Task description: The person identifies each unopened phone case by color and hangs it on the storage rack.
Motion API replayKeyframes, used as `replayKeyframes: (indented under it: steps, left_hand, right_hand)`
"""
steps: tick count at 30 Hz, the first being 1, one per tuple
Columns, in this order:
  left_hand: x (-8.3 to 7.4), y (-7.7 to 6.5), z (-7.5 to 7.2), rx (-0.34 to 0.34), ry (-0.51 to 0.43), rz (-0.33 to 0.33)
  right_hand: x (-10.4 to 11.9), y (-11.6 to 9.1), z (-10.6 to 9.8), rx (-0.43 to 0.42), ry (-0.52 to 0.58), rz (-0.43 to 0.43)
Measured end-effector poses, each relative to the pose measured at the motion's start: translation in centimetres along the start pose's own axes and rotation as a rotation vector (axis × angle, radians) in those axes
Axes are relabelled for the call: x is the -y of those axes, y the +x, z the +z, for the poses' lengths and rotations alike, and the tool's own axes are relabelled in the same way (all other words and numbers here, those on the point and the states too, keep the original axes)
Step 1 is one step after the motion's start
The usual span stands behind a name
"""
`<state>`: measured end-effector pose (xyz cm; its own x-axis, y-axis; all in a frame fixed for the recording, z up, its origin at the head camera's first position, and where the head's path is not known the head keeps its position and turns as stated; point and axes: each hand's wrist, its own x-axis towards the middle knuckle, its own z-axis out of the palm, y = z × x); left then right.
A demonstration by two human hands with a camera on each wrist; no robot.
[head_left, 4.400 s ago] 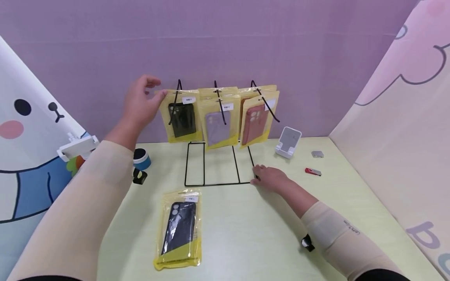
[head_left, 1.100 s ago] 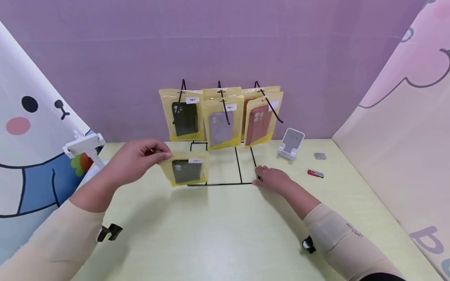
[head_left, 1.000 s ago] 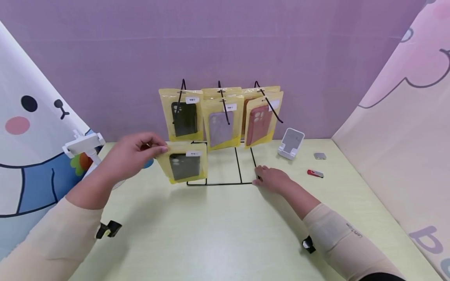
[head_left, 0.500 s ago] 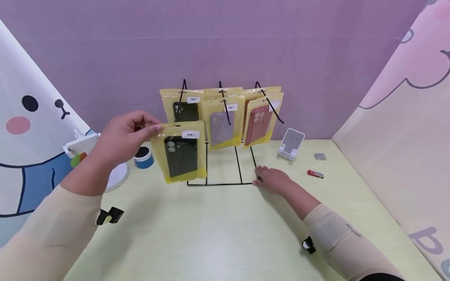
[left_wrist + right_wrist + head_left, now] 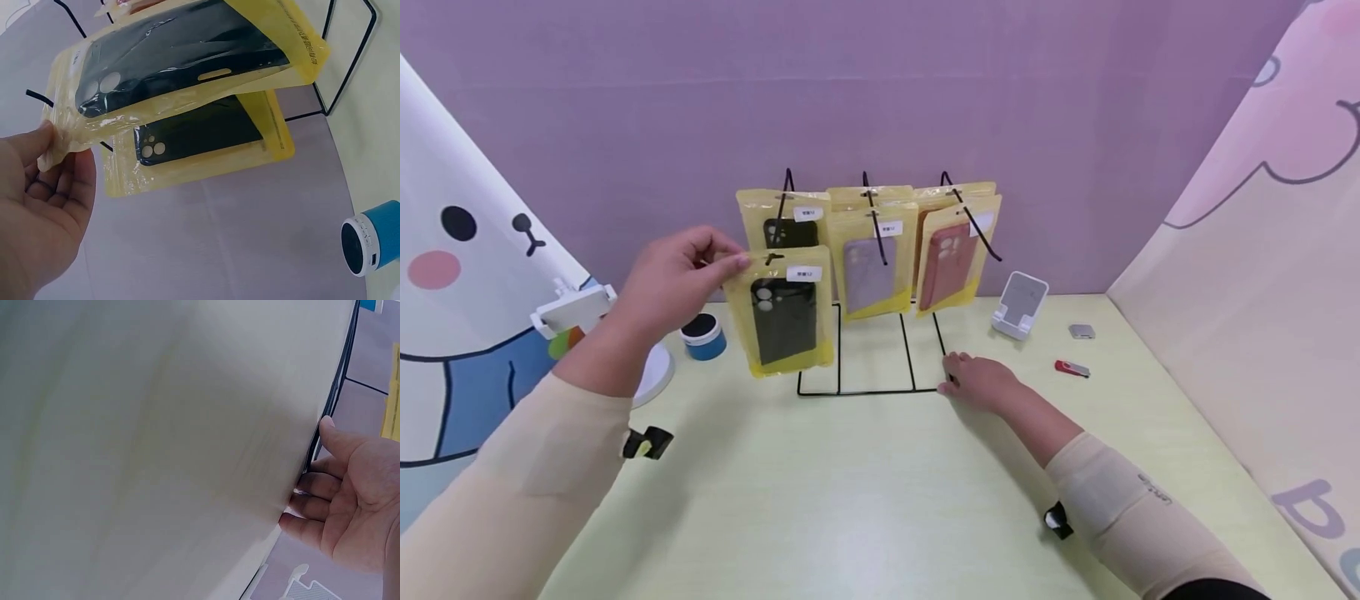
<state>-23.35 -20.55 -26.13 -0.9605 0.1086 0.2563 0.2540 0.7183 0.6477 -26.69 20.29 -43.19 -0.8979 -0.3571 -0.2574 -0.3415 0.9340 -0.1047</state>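
My left hand (image 5: 673,275) pinches the upper left corner of a yellow zip bag with a black phone case (image 5: 784,325) inside. The bag hangs upright at the left hook of a black wire display rack (image 5: 872,392). In the left wrist view the hook's tip (image 5: 39,97) sticks out past the front of the bag, near its top edge. Behind it, another bagged black phone case (image 5: 200,131) hangs on the same hook. My right hand (image 5: 981,383) grips the front right corner of the rack's base, thumb and fingers at the wire.
Bagged purple (image 5: 870,271) and red (image 5: 946,262) phone cases hang on the other hooks. A blue speaker (image 5: 703,337) and white phone holder (image 5: 576,310) stand left. Right are a small white stand (image 5: 1020,304), a red USB stick (image 5: 1072,368) and a grey adapter (image 5: 1082,331).
The bagged black phone case lay on the table at first; my left hand has lifted it up and back to the left hook. My right hand stays on the rack's corner.
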Motion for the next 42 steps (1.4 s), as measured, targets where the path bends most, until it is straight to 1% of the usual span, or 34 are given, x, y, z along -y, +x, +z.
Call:
replayKeyframes:
  steps: [6, 10, 15, 19, 28, 31, 39, 42]
  left_hand:
    - [0.0, 1.0, 0.2, -0.039, 0.018, -0.039]
    - [0.0, 1.8, 0.5, -0.074, 0.004, -0.07]
    - [0.3, 2.7, 0.8, -0.129, -0.007, -0.074]
    - [0.5, 3.4, 0.9, -0.161, -0.014, -0.069]
    - [0.5, 4.7, 1.2, -0.179, -0.007, -0.096]
    - [0.6, 5.0, 1.4, -0.183, -0.015, -0.094]
    - [0.6, 5.1, 1.7, -0.201, -0.047, -0.062]
    - [0.7, 4.9, 1.7, -0.197, -0.082, -0.069]
  right_hand:
    - [-0.1, 0.1, 0.0, -0.012, -0.009, -0.005]
    - [0.0, 0.1, 0.0, 0.001, 0.002, 0.003]
    - [0.1, 0.1, -0.1, 0.02, 0.014, 0.017]
    - [0.1, 0.1, 0.0, 0.005, 0.008, 0.007]
    - [0.0, 0.2, 0.2, -0.01, 0.0, 0.001]
    - [0.0, 0.1, 0.2, -0.005, 0.004, 0.002]
    - [0.0, 0.0, 0.1, 0.005, 0.012, 0.01]
    - [0.0, 0.0, 0.0, 0.006, 0.008, 0.008]
